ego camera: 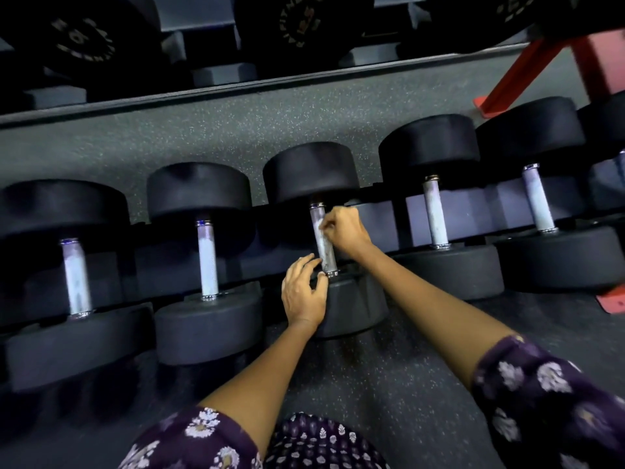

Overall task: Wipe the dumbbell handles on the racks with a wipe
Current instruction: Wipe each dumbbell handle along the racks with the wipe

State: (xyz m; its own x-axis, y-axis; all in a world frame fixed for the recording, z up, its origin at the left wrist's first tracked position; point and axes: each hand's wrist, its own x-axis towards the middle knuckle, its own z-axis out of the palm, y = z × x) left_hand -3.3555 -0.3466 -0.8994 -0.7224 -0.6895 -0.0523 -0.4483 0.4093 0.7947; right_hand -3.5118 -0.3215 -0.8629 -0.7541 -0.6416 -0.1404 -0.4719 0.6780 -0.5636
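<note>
A row of black dumbbells with pale metal handles lies on a low rack. My right hand [343, 228] is curled against the handle [325, 252] of the middle dumbbell [311, 174], pinching a small pale wipe [324, 231] onto it. My left hand [302, 292] rests with loosely spread fingers on that dumbbell's near head [355, 306], fingertips close to the handle's lower end. Most of the wipe is hidden by my fingers.
Other dumbbells lie to the left [207, 262] and right [435, 214] in the same row. A second shelf with larger dumbbells [84, 38] runs above. A red rack leg [527, 69] stands at the upper right. Speckled dark floor [389, 384] lies below.
</note>
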